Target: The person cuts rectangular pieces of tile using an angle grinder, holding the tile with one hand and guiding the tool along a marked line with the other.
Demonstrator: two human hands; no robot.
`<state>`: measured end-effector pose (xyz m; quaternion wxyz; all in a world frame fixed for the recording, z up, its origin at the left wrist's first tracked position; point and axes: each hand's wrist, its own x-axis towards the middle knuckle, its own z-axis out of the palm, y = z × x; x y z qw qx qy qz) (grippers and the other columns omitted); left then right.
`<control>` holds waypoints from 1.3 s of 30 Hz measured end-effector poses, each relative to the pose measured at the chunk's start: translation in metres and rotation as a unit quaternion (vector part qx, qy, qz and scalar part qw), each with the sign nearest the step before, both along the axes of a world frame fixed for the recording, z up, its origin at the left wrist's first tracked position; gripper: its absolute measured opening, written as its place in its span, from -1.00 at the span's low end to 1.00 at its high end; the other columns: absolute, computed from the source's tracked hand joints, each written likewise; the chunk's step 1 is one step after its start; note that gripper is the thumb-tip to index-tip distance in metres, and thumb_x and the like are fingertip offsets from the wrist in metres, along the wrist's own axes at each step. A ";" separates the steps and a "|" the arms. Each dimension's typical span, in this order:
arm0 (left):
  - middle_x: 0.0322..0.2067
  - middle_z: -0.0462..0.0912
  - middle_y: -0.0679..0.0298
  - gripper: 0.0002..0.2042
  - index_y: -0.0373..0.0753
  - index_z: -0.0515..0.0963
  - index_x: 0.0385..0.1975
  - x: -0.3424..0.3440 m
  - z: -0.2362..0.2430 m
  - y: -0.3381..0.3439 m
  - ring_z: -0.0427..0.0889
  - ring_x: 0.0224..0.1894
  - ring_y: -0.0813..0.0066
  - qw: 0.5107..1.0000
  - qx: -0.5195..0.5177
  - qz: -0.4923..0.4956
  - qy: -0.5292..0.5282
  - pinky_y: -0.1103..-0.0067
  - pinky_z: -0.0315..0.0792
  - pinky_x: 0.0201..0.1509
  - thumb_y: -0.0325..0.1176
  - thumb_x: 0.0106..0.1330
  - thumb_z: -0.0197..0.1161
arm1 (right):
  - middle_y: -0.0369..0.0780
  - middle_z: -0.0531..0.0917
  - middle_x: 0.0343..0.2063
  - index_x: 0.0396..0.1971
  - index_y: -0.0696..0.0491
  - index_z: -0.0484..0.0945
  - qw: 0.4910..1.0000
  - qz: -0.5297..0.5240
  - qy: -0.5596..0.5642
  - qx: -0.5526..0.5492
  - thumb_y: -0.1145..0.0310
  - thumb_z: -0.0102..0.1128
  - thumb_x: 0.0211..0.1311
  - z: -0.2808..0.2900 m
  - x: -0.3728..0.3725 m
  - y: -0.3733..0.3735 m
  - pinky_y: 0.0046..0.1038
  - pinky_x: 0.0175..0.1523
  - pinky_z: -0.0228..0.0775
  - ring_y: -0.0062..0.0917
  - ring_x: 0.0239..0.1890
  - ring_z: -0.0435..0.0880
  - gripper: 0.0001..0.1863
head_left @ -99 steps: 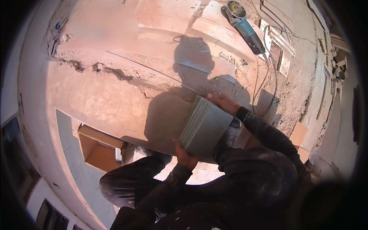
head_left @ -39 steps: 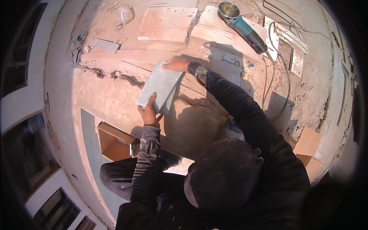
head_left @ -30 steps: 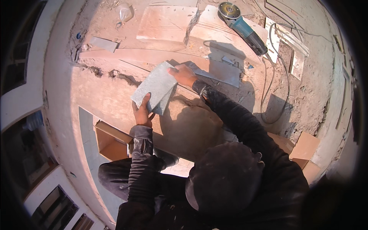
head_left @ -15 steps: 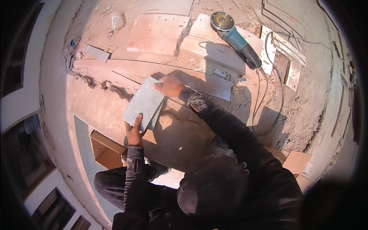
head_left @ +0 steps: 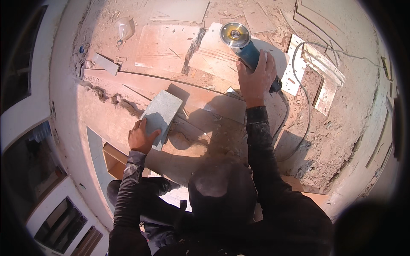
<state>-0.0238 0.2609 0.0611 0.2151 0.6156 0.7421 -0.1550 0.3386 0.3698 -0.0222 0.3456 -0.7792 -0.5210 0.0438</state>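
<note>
A grey rectangular tile [head_left: 166, 104] lies tilted across the dusty ledge in front of me. My left hand [head_left: 142, 137] grips its near end, the thumb on the upper face and the fingers along the left side. Farther off to the right, an angle grinder [head_left: 249, 54] with a teal body rests on a pale slab, its round disc [head_left: 235, 34] facing up. My right hand [head_left: 259, 79] is on the grinder's body, thumb on the left and fingers over the top and right. The palm side and part of the grinder's handle are hidden.
Large dusty slabs [head_left: 164, 47] lie beyond the tile, with a small offcut [head_left: 105, 63] at the left. The grinder's cable [head_left: 308, 112] loops over rubble on the right, beside a white perforated strip [head_left: 294, 64]. Near my left forearm is an open cardboard box [head_left: 115, 161].
My right hand has let go of the tile's far end and moved right onto the angle grinder. My left hand keeps the tile, now lower and shifted slightly.
</note>
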 end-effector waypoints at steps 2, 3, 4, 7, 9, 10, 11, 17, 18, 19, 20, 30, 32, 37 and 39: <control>0.13 0.47 -0.09 -0.16 -0.41 0.36 0.19 0.022 -0.008 0.009 0.47 0.17 -0.04 0.993 -0.017 -0.049 0.104 0.25 0.33 0.27 0.15 0.06 0.39 | -0.01 0.37 0.22 0.30 0.14 0.26 0.991 -0.007 -0.071 -0.109 0.05 0.42 0.00 -0.017 0.025 0.002 0.03 0.37 0.00 -0.11 0.31 0.27 -0.12; 0.14 0.42 -0.13 -0.04 -0.44 0.27 0.22 0.029 -0.017 0.009 0.42 0.19 -0.06 0.990 -0.037 -0.044 0.127 0.22 0.32 0.26 0.24 0.00 0.39 | -0.02 0.38 0.21 0.31 0.12 0.25 0.989 0.011 -0.078 -0.129 0.05 0.41 0.01 -0.020 0.025 0.000 0.01 0.37 0.01 -0.13 0.31 0.28 -0.11; 0.14 0.41 -0.15 -0.04 -0.46 0.26 0.20 0.035 -0.023 0.007 0.41 0.19 -0.07 0.991 -0.026 -0.035 0.126 0.22 0.33 0.25 0.24 -0.01 0.39 | -0.04 0.39 0.20 0.33 0.11 0.23 0.985 0.028 -0.088 -0.148 0.04 0.40 0.01 -0.021 0.026 -0.002 0.00 0.36 0.02 -0.16 0.30 0.29 -0.10; 0.07 0.40 -0.17 -0.09 -0.49 0.28 0.08 0.050 -0.037 0.011 0.41 0.15 -0.11 0.995 0.014 -0.003 0.101 0.24 0.38 0.21 0.16 -0.09 0.47 | -0.09 0.42 0.18 0.34 0.07 0.22 0.980 0.057 -0.089 -0.170 0.06 0.39 0.01 -0.028 0.030 -0.001 -0.06 0.32 0.08 -0.23 0.28 0.33 -0.10; 0.06 0.40 -0.14 -0.14 -0.46 0.29 0.06 0.050 -0.041 0.021 0.41 0.14 -0.10 0.994 -0.004 -0.012 0.112 0.24 0.39 0.20 0.07 -0.11 0.51 | -0.16 0.45 0.12 0.33 0.05 0.23 0.977 0.063 -0.106 -0.171 0.10 0.39 0.01 -0.029 0.032 0.000 -0.13 0.25 0.15 -0.29 0.21 0.38 -0.13; 0.05 0.40 -0.12 -0.16 -0.45 0.29 0.04 0.052 -0.043 0.025 0.41 0.13 -0.09 0.993 -0.013 -0.016 0.115 0.24 0.40 0.20 0.02 -0.13 0.53 | -0.16 0.45 0.11 0.33 0.05 0.23 0.975 0.062 -0.112 -0.182 0.10 0.39 0.01 -0.028 0.033 0.000 -0.12 0.25 0.15 -0.29 0.20 0.39 -0.13; 0.00 0.41 -0.02 -0.28 -0.37 0.33 -0.05 0.052 -0.045 0.027 0.43 0.07 -0.03 0.994 0.014 -0.022 0.110 0.27 0.39 0.18 -0.09 -0.16 0.50 | -0.16 0.45 0.10 0.33 0.05 0.23 0.972 0.061 -0.117 -0.194 0.11 0.39 0.01 -0.027 0.033 0.000 -0.12 0.24 0.15 -0.28 0.19 0.39 -0.13; 0.02 0.41 0.03 -0.26 -0.34 0.33 -0.02 0.055 -0.042 0.054 0.42 0.13 0.01 0.995 -0.013 -0.034 0.094 0.26 0.42 0.18 -0.05 -0.15 0.52 | -0.14 0.44 0.07 0.31 0.09 0.21 0.958 0.058 -0.161 -0.230 0.11 0.37 0.01 -0.020 0.034 0.003 -0.08 0.18 0.19 -0.23 0.13 0.42 -0.14; 0.02 0.41 0.03 -0.26 -0.34 0.33 -0.01 0.055 -0.042 0.058 0.42 0.13 0.02 0.995 -0.019 -0.028 0.093 0.25 0.42 0.18 -0.05 -0.14 0.52 | -0.14 0.45 0.07 0.30 0.09 0.21 0.956 0.062 -0.158 -0.237 0.11 0.37 0.01 -0.019 0.034 0.004 -0.07 0.16 0.21 -0.22 0.12 0.42 -0.14; 0.02 0.41 0.03 -0.25 -0.34 0.34 0.00 0.053 -0.043 0.059 0.41 0.14 0.04 0.995 -0.021 -0.021 0.091 0.25 0.42 0.18 -0.03 -0.13 0.51 | -0.14 0.45 0.06 0.30 0.10 0.21 0.955 0.065 -0.155 -0.245 0.10 0.37 0.02 -0.019 0.034 0.006 -0.07 0.15 0.22 -0.21 0.11 0.42 -0.14; 0.05 0.40 -0.01 -0.23 -0.36 0.34 0.01 0.052 -0.044 0.061 0.40 0.16 0.02 0.996 -0.023 -0.012 0.081 0.25 0.42 0.19 -0.01 -0.13 0.50 | -0.14 0.45 0.06 0.30 0.10 0.22 0.955 0.066 -0.156 -0.243 0.10 0.37 0.02 -0.018 0.033 0.006 -0.06 0.14 0.22 -0.21 0.10 0.43 -0.15; 0.22 0.33 -0.13 -0.02 -0.43 0.26 0.20 0.038 -0.025 0.106 0.34 0.29 0.00 0.981 -0.154 -0.059 0.102 0.29 0.39 0.27 0.17 -0.13 0.48 | -0.14 0.45 0.03 0.28 0.11 0.23 0.951 0.068 -0.170 -0.248 0.08 0.36 0.05 -0.021 0.029 0.004 -0.07 0.09 0.28 -0.23 0.10 0.43 -0.17; 0.25 0.31 -0.14 0.03 -0.39 0.23 0.26 0.038 -0.008 0.124 0.34 0.31 -0.01 0.970 -0.196 -0.096 0.109 0.27 0.37 0.28 0.23 -0.14 0.44 | -0.14 0.45 0.03 0.29 0.11 0.22 0.951 0.071 -0.171 -0.248 0.08 0.36 0.06 -0.023 0.032 0.002 -0.07 0.08 0.29 -0.23 0.10 0.43 -0.17; 0.17 0.48 -0.10 0.02 -0.26 0.40 0.26 0.004 0.001 0.183 0.49 0.21 0.00 0.940 -0.263 -0.215 0.034 0.30 0.36 0.29 0.40 -0.16 0.34 | -0.13 0.44 0.04 0.33 0.09 0.16 0.937 0.086 -0.169 -0.295 0.09 0.35 0.07 -0.013 0.032 0.008 -0.07 0.07 0.30 -0.22 0.10 0.43 -0.12; 0.12 0.55 -0.03 -0.08 -0.19 0.54 0.14 -0.011 0.004 0.199 0.50 0.18 0.05 0.932 -0.299 -0.200 -0.044 0.32 0.32 0.28 0.46 -0.10 0.23 | -0.12 0.44 0.05 0.34 0.09 0.14 0.933 0.100 -0.173 -0.300 0.09 0.36 0.06 -0.015 0.036 0.009 -0.05 0.08 0.31 -0.22 0.12 0.43 -0.11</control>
